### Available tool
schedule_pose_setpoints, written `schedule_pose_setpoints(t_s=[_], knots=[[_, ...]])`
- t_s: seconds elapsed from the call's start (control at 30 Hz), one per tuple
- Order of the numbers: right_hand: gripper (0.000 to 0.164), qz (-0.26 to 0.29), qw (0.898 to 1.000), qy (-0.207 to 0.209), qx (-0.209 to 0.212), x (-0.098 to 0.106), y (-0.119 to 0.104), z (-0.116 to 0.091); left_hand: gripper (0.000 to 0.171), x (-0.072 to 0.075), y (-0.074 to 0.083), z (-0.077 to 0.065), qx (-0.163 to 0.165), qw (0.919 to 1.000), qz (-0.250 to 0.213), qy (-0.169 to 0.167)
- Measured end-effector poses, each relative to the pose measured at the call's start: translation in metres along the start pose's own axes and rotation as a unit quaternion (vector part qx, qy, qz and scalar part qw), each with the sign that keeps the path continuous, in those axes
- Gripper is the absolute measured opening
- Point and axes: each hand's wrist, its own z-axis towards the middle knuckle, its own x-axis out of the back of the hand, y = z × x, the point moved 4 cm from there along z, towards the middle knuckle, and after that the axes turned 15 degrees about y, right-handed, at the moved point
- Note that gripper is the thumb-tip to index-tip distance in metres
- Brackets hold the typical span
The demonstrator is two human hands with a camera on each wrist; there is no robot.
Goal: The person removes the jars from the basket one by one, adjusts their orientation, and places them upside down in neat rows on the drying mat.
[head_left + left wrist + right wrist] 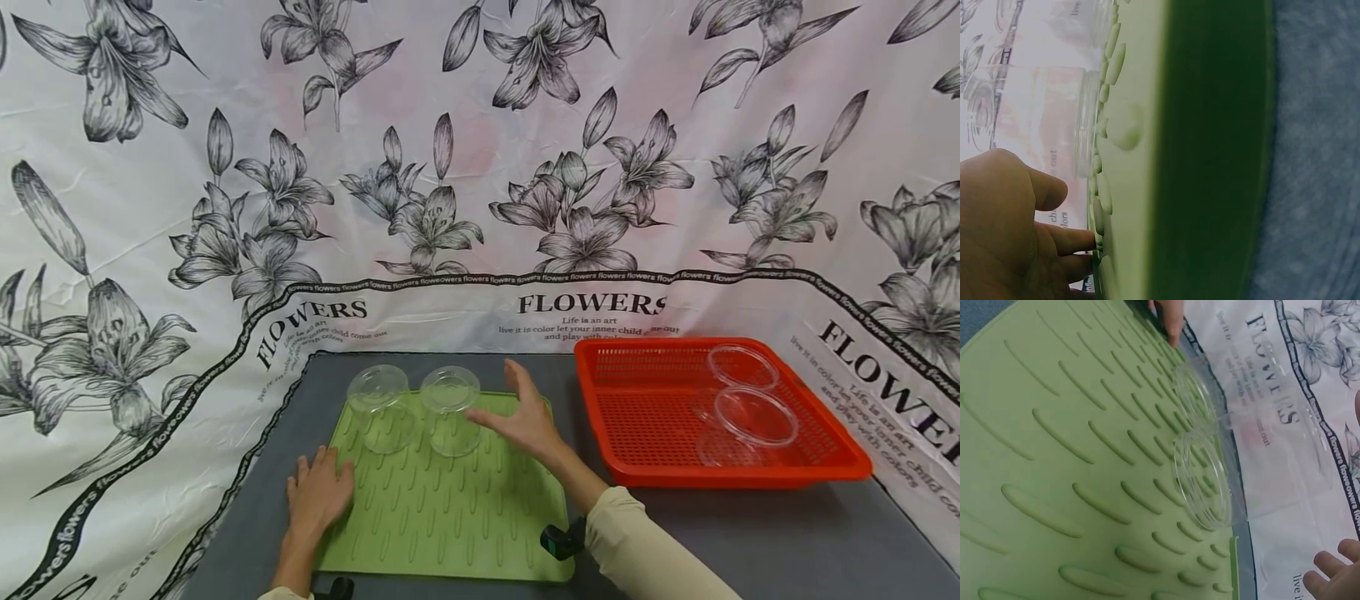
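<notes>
Two clear plastic cups, the left one point(380, 410) and the right one point(450, 412), stand side by side, rim down, at the far end of a green ridged mat point(450, 533). Beside the right cup, my right hand point(527, 418) has its thumb and fingers spread wide with nothing between them; the thumb tip overlaps the cup's side in the head view. My left hand point(318, 493) lies at the mat's left edge, fingers extended, nearest the left cup. The left wrist view has that hand point(1007, 219) just below a cup point(1054, 119).
A red slotted plastic basket point(738, 481) stands right of the mat, holding two more clear cups point(756, 417). The dark grey table point(675, 542) runs under everything. A flower-printed sheet point(450, 317) rises behind the table and along both sides.
</notes>
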Motion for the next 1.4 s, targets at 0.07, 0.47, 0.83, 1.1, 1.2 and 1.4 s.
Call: schedule_pose_setpoints(t_s=[0.07,0.47,0.83,1.1,1.2,1.4], knots=[[0.109,-0.001,1.000,0.006,0.003,0.002,-0.001,0.000,0.062,-0.001,-0.001,0.000,0.002,1.0000,0.001,-0.006],[0.107,0.005,0.999,0.028,0.031,0.018,-0.009,0.001,0.061,-0.001,0.001,0.004,0.004,0.9999,-0.001,-0.009],[0.108,-0.002,0.999,0.032,0.029,0.040,-0.006,-0.003,0.060,0.001,-0.001,0.004,0.007,0.9999,0.003,-0.010],[0.109,-0.009,0.998,0.045,0.037,0.050,-0.003,-0.004,0.059,0.002,0.001,0.002,0.005,0.9999,0.002,-0.010],[0.108,-0.001,0.998,0.049,0.042,0.056,-0.004,-0.004,0.058,0.004,0.002,0.002,0.004,1.0000,0.001,-0.007],[0.106,0.000,0.997,0.056,0.052,0.068,-0.004,-0.006,0.059,0.003,0.002,0.002,0.004,0.9999,0.007,-0.006]])
